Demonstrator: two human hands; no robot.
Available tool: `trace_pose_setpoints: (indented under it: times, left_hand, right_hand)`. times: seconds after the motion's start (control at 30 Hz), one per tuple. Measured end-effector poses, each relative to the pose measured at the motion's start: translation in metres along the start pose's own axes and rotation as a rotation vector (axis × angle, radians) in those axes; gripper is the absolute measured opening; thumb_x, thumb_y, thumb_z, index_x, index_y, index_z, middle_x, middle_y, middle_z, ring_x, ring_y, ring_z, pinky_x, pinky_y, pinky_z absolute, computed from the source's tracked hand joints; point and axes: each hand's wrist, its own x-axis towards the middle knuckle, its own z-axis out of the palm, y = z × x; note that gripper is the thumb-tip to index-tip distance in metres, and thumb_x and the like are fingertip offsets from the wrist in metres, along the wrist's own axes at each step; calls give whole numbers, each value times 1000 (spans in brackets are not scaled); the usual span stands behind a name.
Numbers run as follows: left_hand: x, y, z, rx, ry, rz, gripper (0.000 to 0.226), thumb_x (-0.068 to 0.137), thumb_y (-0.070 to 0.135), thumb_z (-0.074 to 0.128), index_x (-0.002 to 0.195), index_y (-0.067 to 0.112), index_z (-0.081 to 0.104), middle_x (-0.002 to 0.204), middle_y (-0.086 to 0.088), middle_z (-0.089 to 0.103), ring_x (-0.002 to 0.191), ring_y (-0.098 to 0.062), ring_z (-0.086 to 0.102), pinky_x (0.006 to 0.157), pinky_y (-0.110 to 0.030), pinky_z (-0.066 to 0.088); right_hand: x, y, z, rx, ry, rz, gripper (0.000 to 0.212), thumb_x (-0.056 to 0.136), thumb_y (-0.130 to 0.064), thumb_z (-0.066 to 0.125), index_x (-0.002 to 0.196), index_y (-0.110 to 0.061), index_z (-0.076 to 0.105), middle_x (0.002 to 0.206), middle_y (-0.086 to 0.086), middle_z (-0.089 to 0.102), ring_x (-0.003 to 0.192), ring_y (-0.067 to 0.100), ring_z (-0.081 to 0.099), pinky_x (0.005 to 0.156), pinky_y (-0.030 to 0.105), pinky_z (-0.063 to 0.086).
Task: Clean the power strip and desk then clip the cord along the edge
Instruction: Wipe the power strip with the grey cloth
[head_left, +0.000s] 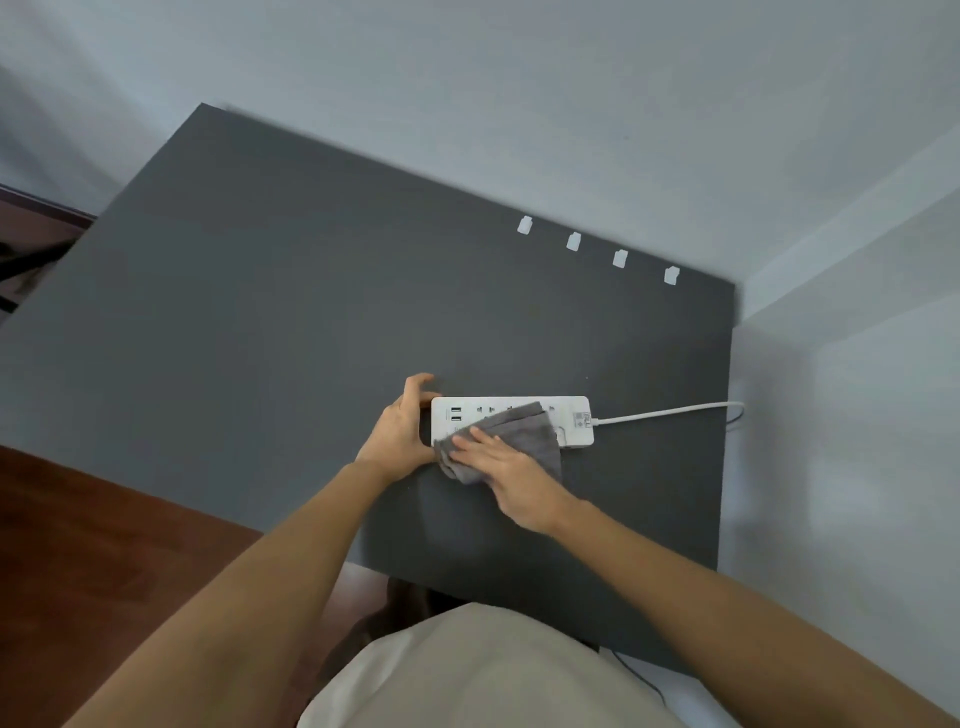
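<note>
Left hand curls its fingers around the power strip end while flat right-hand fingers press a cloth across it; desk wiping and cord clipping seemingly remain.

A: Surface finish?
B: Matt dark grey, smooth, prob laminate; no grain visible.
A: Power strip?
B: White plastic, smooth w/ slight sheen. Cord is white, looks rubbery-plastic.
A: Cloth?
B: Grey fabric, soft, ribbed weave, matt.
A: Clips?
B: Four, pale plastic, too blurred for more.
A: Floor?
B: Reddish-brown wood, semi-gloss.
</note>
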Motion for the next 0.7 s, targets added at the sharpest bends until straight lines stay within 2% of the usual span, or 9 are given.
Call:
trace_pose_setpoints:
  times: [0.07,0.13,0.2,0.23,0.37,0.47,0.53,0.63,0.7]
  left_hand:
    - [2,1,-1,42,-36,-8,100,58,29,86,137,22,25,128,3,58,120,-18,51,103,-34,41]
    - [8,3,-4,128,-129,-24,108,56,24,87,143,18,24,134,1,51,126,-22,42,106,-33,35]
    - [15,7,-8,217,-224,-29,110,56,26,88,146,14,25,138,-3,42,130,-23,36,108,-33,30]
    - [18,9,-10,255,-256,-27,107,57,28,88,145,14,29,138,-5,40,130,-23,35,108,-33,31]
    - [26,14,-13,311,-256,-17,81,55,28,88,126,16,51,124,-5,45,115,-23,46,98,-33,42]
    - [23,20,-12,345,-236,-9,73,53,30,88,114,19,49,113,0,48,106,-21,46,89,-35,45]
    - [18,23,-10,381,-234,-19,68,54,31,87,106,21,44,107,4,48,101,-19,45,84,-37,47]
    - [10,30,-6,406,-222,-24,66,54,25,85,96,24,34,104,4,50,90,-23,52,73,-40,50]
    - [7,33,-2,408,-150,5,64,59,16,82,98,22,32,106,2,46,85,-28,55,68,-40,49]
  right_hand:
    - [-15,8,-20,20,32,32,53,87,13,41,134,-13,47,143,3,47,139,13,27,118,32,17]
    - [-16,17,-36,37,223,150,54,85,15,42,133,-10,49,139,6,51,138,18,32,117,36,21]
    - [-6,18,-41,-7,385,264,58,85,15,43,136,-11,45,142,5,48,140,20,27,118,38,20]
    - [1,13,-40,-32,374,283,61,85,15,43,138,-13,42,146,3,43,142,20,23,118,39,19]
    - [1,4,-6,-131,45,95,71,81,18,41,142,-19,35,155,-2,23,145,18,5,119,36,6]
    - [-24,24,-10,-114,66,94,76,77,20,37,140,-21,38,154,-5,25,144,12,6,118,31,4]
    - [-39,36,-23,-75,182,202,76,73,22,36,137,-18,45,151,-1,34,144,16,14,119,33,7]
    - [-47,41,-50,-9,572,409,64,76,20,36,131,-8,51,140,9,48,139,26,31,117,33,18]
    - [-42,33,-63,-4,744,458,61,79,18,38,133,-8,49,141,9,48,139,25,30,117,35,20]
